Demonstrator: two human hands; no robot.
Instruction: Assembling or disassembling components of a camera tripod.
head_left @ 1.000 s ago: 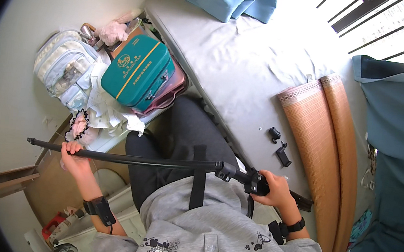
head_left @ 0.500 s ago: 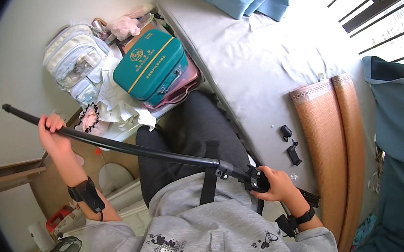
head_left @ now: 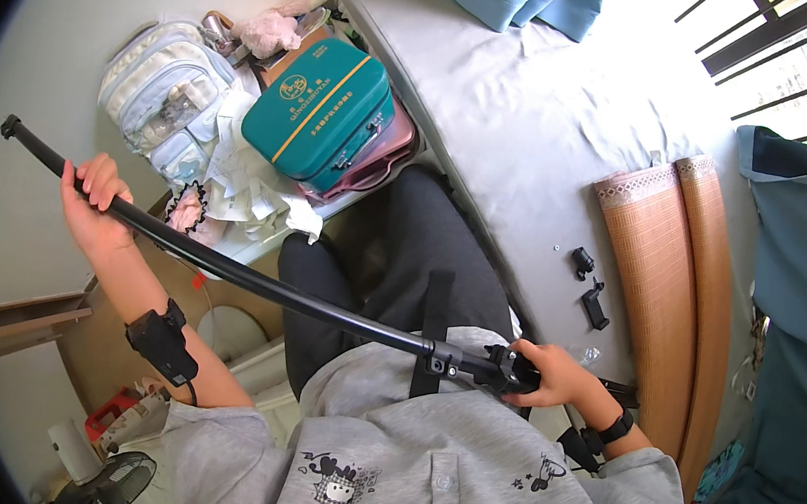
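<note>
- Blk pole [head_left: 249,277], 1 pc, long: crossing above lap; clock read from view ctr, long axis running from btwn 9 & 10 (free tip) to approx 4 (end clamp). Looking slightly bowed, poss. lens only.
- L hand [head_left: 94,209], 9 o'clock: gripping pole, fingers curling over it, nearer free tip than clamp; short length sticking out past fist.
- R hand [head_left: 555,374], approx 4 o'clock: gripping blk end clamp [head_left: 508,366], thumb & fingers bearing on it; palm side hiding.
- Key relation: pole spanning gap btwn hands; from R hand, running off twd btwn 9 & 10; from L hand, twd btwn 3 & 4. R hand lying nearer joint collar [head_left: 441,359].
- Blk bracket [head_left: 595,306] & blk knob-like part [head_left: 581,263], approx 3 o'clock: lying loose on bed [head_left: 489,132], near R hand at its 1 o'clock, not touching; L hand sitting well apart.
- Rolled mats [head_left: 646,262], 2 pcs, 3 o'clock: lying side by side on bed, beyond loose parts.
- Teal case [head_left: 316,105], 11 o'clock: resting on pink item.
- Pale backpack [head_left: 164,112], 10 o'clock: sitting beside case.
</note>
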